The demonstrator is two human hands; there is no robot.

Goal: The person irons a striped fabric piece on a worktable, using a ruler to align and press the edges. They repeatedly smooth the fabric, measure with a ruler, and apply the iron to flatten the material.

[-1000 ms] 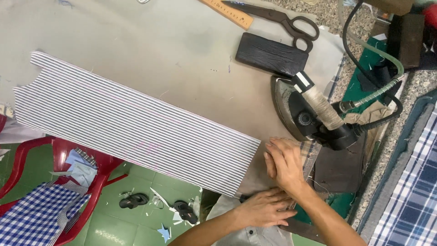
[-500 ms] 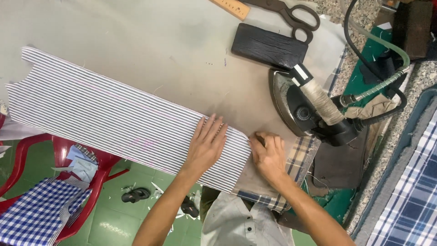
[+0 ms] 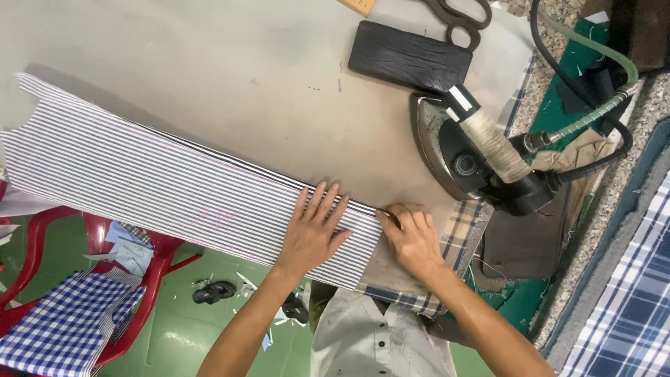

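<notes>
Since half a second ago the far edge of the striped fabric panel (image 3: 174,185) has begun folding over, the left hand (image 3: 314,230) pressing it flat with spread fingers while the right hand (image 3: 412,237) pinches its corner beside the steam iron (image 3: 474,164).

Scissors (image 3: 457,14) cut off at top

Grey padded tabletop (image 3: 209,63), evenly lit. Below its near edge: green tiled floor (image 3: 174,335) littered with fabric scraps, red plastic chair (image 3: 150,269), dark sandals (image 3: 215,291) beside it.
</notes>
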